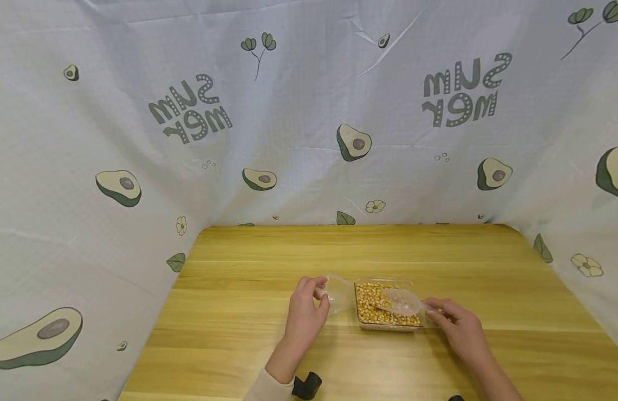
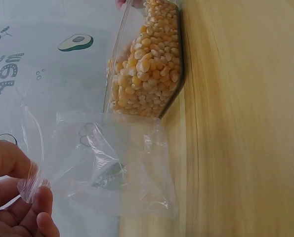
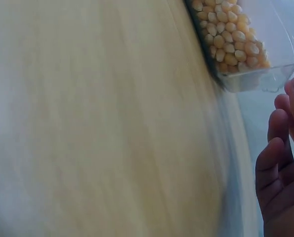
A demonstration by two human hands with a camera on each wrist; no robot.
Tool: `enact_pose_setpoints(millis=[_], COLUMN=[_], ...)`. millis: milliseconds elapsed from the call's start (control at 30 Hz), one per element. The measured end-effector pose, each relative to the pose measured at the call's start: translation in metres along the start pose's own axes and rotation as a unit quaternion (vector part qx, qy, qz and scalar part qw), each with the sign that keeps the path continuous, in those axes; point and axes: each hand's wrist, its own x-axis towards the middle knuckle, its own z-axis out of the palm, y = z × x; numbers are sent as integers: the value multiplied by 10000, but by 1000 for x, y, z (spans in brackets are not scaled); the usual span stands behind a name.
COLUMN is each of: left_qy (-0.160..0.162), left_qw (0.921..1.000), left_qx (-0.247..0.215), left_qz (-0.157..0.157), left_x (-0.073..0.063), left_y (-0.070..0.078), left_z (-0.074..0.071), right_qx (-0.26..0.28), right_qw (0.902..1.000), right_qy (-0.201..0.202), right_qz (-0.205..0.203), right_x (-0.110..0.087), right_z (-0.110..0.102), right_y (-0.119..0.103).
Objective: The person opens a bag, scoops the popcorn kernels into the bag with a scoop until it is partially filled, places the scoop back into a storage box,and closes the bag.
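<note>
An edge of a clear plastic bag (image 2: 137,173) is pinched between the thumb and curled fingers of the left hand (image 1: 307,306). By the thumb and fingers of the right hand (image 1: 461,326), the handle of a translucent scoop (image 1: 403,302) is gripped, its bowl held at the corn kernels (image 1: 367,303) in a clear container (image 1: 389,327). The bag is held just beside the container's left end — whether the two touch cannot be told. The container is set on a wood-grain table (image 1: 238,312), backed by an avocado-printed white cloth (image 1: 298,111).
</note>
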Motion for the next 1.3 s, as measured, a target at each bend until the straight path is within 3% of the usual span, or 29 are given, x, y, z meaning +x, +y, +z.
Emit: enact_pose_setpoints(millis=[400,633,967,1300], left_qy=[3,-95,-98,-166], left_qw=[9999,9998,9999,9998], left_qx=[-7,11,117,108], left_qz=[-105,-150,19,54], left_x=[0,-1,-1,3], left_y=[4,4,7,10], left_z=[1,1,1,3], right_qx=[793,664,706,813], right_qw=[9960,9965,9966,9956], right_qy=[27,-165,-103,-255], right_qz=[422,480,412,391], right_x=[-1,0,1,4], right_z=[0,-7,-15,-18], right_y=[-2,-7,-23,-53])
